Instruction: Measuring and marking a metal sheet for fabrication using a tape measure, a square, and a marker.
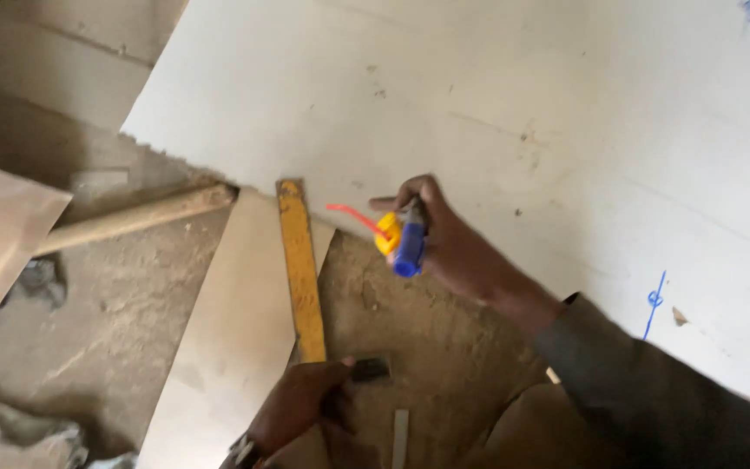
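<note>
Head view: the right hand (444,234) rests at the lower edge of a large white sheet (514,113), its fingers closed around a blue marker (411,243) with a yellow piece (386,233) and a thin red strand (349,214) beside it. The marker's tip points up toward the sheet's edge.

Just left of that hand, a yellow ruler (301,269) runs from under the sheet's lower edge down toward the bottom of the picture. The left hand (301,404) sits at the ruler's lower end, fingers curled and pressed on it, next to a small dark block (371,368).

Under the ruler lies a pale cut panel (227,347), below the sheet's edge on the dusty ground (115,304). A wooden handle (132,219) lies left of the ruler, its end near the sheet's jagged corner. Blue pen marks (654,300) show on the sheet, right of the right hand.
</note>
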